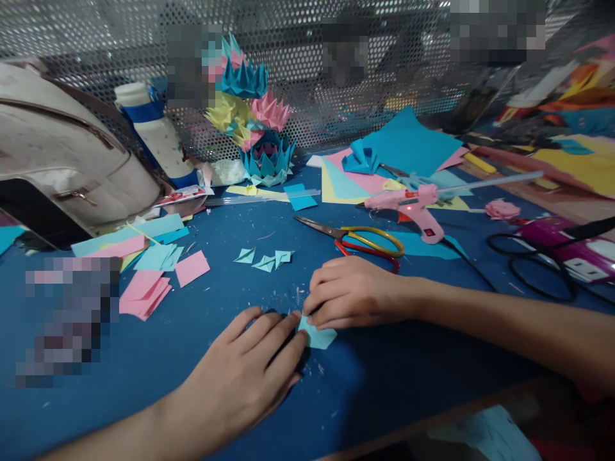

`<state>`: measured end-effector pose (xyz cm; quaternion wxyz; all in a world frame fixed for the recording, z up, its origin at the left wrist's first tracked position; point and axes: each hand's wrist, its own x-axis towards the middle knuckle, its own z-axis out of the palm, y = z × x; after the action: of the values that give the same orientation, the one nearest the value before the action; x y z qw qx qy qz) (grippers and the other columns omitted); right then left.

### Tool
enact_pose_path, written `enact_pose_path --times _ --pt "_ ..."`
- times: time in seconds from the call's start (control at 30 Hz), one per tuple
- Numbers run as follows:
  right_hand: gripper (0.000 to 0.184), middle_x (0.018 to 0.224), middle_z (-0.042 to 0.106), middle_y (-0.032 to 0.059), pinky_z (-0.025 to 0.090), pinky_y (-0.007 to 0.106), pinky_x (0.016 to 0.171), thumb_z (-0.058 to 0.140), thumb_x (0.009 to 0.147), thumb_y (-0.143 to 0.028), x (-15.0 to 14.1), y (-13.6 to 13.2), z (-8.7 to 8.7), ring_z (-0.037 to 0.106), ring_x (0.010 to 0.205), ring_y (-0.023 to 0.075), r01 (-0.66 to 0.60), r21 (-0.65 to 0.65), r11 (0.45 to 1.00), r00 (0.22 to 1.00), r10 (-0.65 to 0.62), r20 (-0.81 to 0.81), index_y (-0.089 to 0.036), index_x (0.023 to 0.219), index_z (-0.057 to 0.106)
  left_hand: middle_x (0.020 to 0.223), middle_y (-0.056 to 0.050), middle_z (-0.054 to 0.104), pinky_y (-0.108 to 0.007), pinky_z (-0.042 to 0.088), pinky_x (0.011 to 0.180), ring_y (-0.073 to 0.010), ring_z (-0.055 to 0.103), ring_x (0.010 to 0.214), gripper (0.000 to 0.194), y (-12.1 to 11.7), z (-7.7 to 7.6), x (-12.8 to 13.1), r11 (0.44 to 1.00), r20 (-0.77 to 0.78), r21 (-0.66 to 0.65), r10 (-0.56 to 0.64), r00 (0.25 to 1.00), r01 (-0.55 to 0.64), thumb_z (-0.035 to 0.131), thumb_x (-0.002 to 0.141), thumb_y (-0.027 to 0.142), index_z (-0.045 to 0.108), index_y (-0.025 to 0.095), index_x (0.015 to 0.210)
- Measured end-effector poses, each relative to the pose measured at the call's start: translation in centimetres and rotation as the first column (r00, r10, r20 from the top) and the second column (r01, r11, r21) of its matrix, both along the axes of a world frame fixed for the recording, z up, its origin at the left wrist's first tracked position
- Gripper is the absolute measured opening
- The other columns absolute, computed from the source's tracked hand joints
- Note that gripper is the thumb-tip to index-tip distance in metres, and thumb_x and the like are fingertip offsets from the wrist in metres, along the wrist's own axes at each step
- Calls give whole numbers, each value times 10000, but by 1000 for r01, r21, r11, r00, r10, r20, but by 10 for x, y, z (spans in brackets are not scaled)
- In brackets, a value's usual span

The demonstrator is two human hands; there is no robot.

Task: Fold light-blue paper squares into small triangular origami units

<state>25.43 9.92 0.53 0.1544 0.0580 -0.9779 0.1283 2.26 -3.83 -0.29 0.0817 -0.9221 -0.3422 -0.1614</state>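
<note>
Toward the near edge of the tabletop (158, 358), the paper (321, 338) lies partly under fingertips of the right hand (358, 291), its left side touching those of the left hand (252, 365) (whether either grip pinches, I cannot tell).

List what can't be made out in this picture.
Head view:
Light-blue paper: partly covered by the right hand.
Thing at the left: pixelated, so unidentifiable.
White bag: cut off by the left edge.
Purple power strip: cut off by the right edge.
</note>
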Motion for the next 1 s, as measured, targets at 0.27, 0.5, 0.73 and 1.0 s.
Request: enact_pose_path --times 0.27,0.5,0.73,1.0 --pt "169 994 680 21 367 305 751 580 979 -323 -2 -5 2 535 892 160 82 11 997 997 -82 -11 -228 1000 719 1250 -125 607 -459 404 928 -287 528 1077 349 1 4 0 991 17 -132 4 1000 -2 398 1031 242 583 137 1308" --pt "239 794 587 22 277 323 651 506 1014 -329 -5 -14 2 417 734 172 174 110 979 985 -174 -9 -220 1041 717 1053 -146 574 -403 454 725 -266 503 867 367 -1 7 0 982 12 -187 20 1000 -17 428 997 210 558 113 1327" --pt "281 638 580 24 299 330 640 477 1002 -255 7 -7 35 455 714 182 23 12 1000 955 -25 296 -182 869 713 1154 -168 588 -446 483 795 -290 538 971 372 0 7 -2 981 22 -194 -8 1000 12 429 999 190 541 99 1342" --pt "242 724 594 7 366 240 660 542 989 -320 2 8 6 527 715 122 195 -368 909 972 -131 193 -167 866 684 1423 -169 521 -546 404 1084 -311 469 1325 371 3 1 -4 975 25 -204 -86 996 90 424 997 163 513 94 1350"
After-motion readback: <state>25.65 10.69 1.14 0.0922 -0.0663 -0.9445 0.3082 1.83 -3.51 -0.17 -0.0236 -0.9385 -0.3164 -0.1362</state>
